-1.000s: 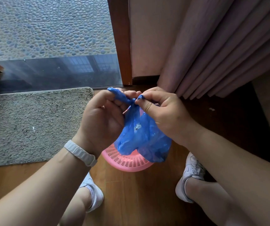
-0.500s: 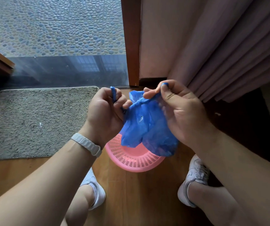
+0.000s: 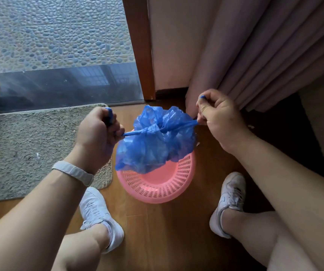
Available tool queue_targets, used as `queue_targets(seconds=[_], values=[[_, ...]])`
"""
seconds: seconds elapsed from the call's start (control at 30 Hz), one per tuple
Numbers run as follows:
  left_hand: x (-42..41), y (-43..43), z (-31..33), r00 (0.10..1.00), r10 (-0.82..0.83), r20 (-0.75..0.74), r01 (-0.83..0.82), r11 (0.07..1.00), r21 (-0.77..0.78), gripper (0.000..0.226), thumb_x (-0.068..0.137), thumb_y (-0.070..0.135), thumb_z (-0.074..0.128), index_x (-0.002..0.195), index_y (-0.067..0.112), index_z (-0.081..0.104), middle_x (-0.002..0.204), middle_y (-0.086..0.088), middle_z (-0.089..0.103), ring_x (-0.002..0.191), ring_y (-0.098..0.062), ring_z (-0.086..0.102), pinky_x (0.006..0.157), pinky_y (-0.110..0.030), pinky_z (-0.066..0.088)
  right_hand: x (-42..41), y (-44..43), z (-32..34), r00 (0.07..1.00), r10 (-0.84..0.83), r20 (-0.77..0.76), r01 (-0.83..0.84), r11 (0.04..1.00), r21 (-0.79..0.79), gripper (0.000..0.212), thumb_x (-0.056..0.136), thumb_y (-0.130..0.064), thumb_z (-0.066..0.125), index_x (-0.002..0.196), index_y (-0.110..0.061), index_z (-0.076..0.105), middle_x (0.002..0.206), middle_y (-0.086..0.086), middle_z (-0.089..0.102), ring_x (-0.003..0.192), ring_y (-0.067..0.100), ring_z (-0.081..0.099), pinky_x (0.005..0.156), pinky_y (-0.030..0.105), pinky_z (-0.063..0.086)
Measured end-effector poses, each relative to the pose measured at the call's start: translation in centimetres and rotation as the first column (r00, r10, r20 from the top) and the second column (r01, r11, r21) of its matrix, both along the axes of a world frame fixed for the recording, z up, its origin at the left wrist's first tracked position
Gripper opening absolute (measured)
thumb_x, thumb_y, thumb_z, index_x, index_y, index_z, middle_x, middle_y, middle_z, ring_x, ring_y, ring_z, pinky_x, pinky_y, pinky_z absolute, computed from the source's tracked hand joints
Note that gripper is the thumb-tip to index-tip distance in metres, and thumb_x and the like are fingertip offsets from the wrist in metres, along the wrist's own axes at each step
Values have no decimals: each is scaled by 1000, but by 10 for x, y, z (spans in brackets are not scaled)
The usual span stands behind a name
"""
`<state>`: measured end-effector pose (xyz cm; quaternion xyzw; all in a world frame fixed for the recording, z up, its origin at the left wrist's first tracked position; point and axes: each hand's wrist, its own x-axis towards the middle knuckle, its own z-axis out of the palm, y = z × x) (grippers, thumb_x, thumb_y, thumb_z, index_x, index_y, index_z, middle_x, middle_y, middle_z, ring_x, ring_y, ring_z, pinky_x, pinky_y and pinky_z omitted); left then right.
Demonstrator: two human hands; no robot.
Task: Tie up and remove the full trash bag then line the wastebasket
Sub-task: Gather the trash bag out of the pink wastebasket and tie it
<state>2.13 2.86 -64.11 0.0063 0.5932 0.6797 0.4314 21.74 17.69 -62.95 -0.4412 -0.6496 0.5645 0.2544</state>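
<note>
Above the pink basket (image 3: 155, 184) on the floor hangs the blue bag (image 3: 153, 147), lifted partly clear; my left hand (image 3: 96, 137) and right hand (image 3: 218, 118) each have fingers closed tight on a twisted tail of it; I should pull both level and evenly, so the knot cinches without tearing; half a second ago my hands sat close together, now they are drawn well apart.

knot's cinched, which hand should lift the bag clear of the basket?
Probably the left hand: its whole fist wraps one blue bag tail. The right hand only pinches the other tail with its fingertips. The pink wastebasket sits between both.
</note>
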Motion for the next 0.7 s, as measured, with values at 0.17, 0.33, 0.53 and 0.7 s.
queue_targets(seconds=[0.17,0.33,0.53,0.7], values=[[18,4,15,932,-288,-221,287,957,-36,32,87,11,39,61,15,56,57,-2,53,54,-15,51,59,-26,50,-11,-10,16,994,69,-83,-69,998,3,17,95,-8,55,82,-16,61,74,1,57,73,16,52,78,44,51],[42,10,27,867,-451,-210,452,891,-46,21,89,17,52,84,13,71,83,-15,63,75,-23,61,69,-32,56,-27,-27,24,984,152,-95,-151,988,24,16,93,-13,60,82,-23,66,75,9,57,69,17,51,70,48,54],[52,10,31,856,-481,-186,476,876,-73,15,80,25,64,93,26,71,91,-13,68,86,-26,63,83,-51,45,-36,-35,26,955,224,-195,-242,967,-78,13,92,-5,60,82,-9,66,75,10,65,72,18,60,77,44,55],[45,6,32,809,-492,-320,469,870,-152,10,76,20,67,83,21,74,78,-4,71,74,-19,63,73,-39,50,-33,-36,24,897,416,-151,-426,904,-37,13,92,0,58,93,-8,68,82,1,69,79,8,66,77,26,56]])
